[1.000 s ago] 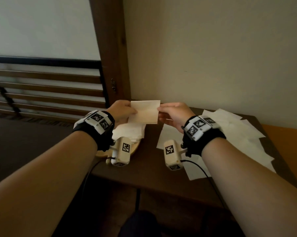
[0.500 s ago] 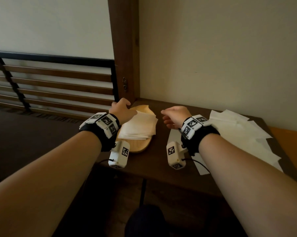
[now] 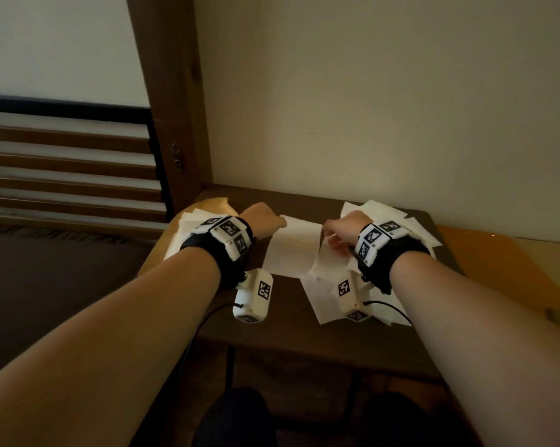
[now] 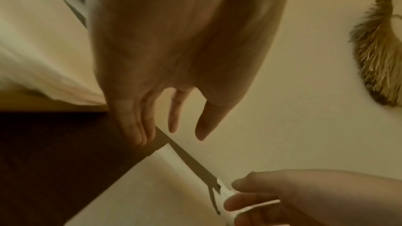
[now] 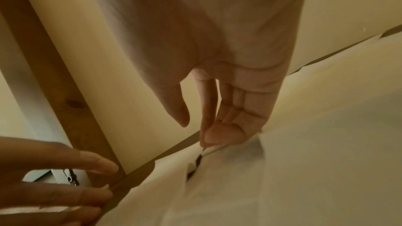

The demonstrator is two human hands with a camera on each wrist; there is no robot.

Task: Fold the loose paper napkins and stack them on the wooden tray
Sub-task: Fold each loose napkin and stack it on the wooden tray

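Note:
A wooden tray point(image 3: 220, 204) sits at the table's far left and carries a stack of folded white napkins point(image 3: 183, 233). One unfolded napkin point(image 3: 288, 253) lies flat in the middle of the table. My right hand point(image 3: 332, 233) pinches its far right corner, which is lifted a little; the right wrist view shows the fingertips point(image 5: 215, 137) on that corner. My left hand point(image 3: 272, 221) is open with straight fingers point(image 4: 139, 133) at the napkin's far left corner. I cannot tell whether they touch it.
Several loose napkins point(image 3: 411, 230) lie spread over the right half of the dark wooden table point(image 3: 288, 321). A wall stands right behind the table, and a wooden post point(image 3: 172, 108) with slatted railing is at the left. An orange surface point(image 3: 498, 262) adjoins on the right.
The folded napkin that both hands held in the air now lies on the tray's stack. Both hands have moved to a flat napkin in the middle, and my right hand has taken its corner.

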